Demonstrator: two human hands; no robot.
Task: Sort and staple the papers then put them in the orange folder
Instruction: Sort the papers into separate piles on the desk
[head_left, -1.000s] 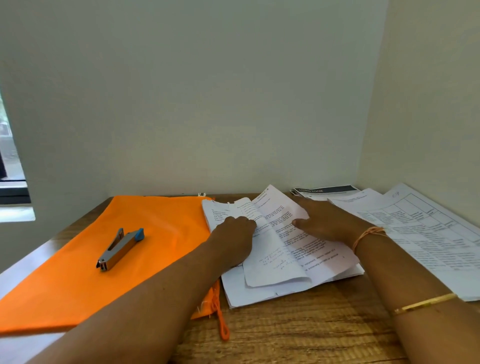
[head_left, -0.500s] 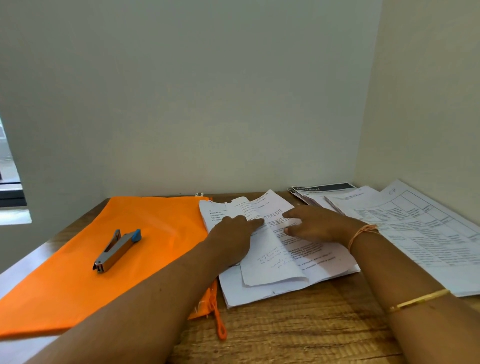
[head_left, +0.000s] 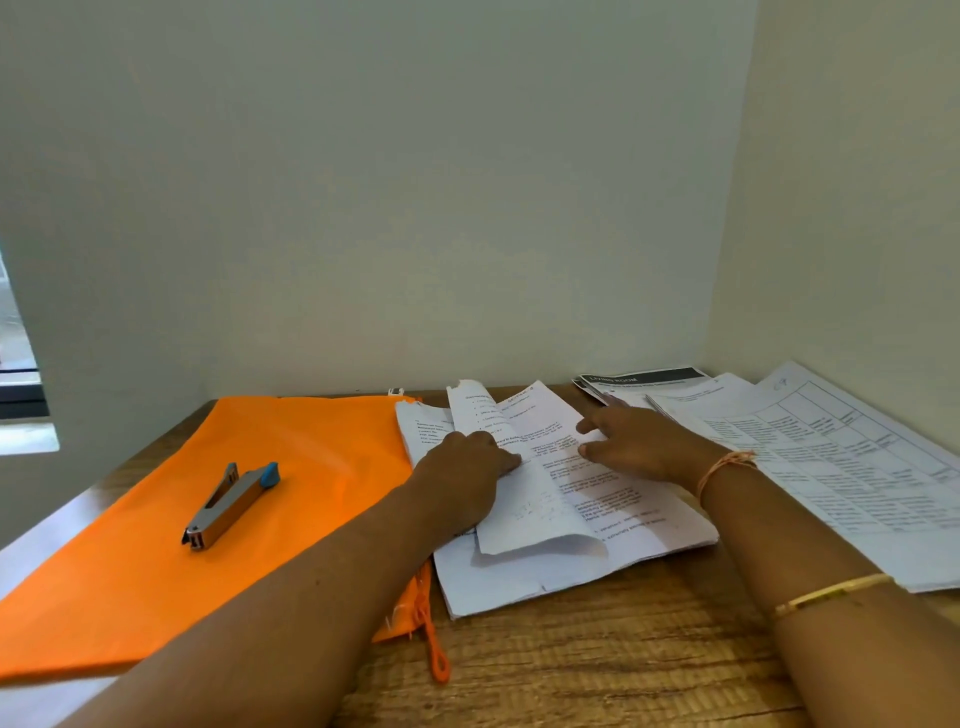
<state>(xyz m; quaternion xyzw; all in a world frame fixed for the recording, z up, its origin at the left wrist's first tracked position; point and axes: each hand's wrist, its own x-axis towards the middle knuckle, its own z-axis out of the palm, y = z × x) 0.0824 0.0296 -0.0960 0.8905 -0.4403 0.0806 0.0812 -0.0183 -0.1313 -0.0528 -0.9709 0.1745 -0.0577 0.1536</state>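
A stack of printed papers (head_left: 571, 561) lies on the wooden desk, just right of the flat orange folder (head_left: 291, 493). Its top sheet (head_left: 535, 514) is curled up, with the far end lifted. My left hand (head_left: 467, 470) holds this sheet at its left edge, fingers bent over it. To the right, my right hand (head_left: 636, 447) lies flat on the page beneath with its fingers spread. On the folder rests a grey stapler (head_left: 231, 504) with a blue end, apart from both hands.
More printed sheets with tables (head_left: 841, 467) spread along the right wall, and a dark-headed leaflet (head_left: 644, 378) sits in the far corner. An orange cord (head_left: 434, 639) hangs from the folder's near corner. Walls close off the back and right; bare wood (head_left: 597, 665) lies in front.
The top sheet has curled up further at its far end. My right hand has slid slightly away from me and spread its fingers. The left hand stays at the sheet's edge.
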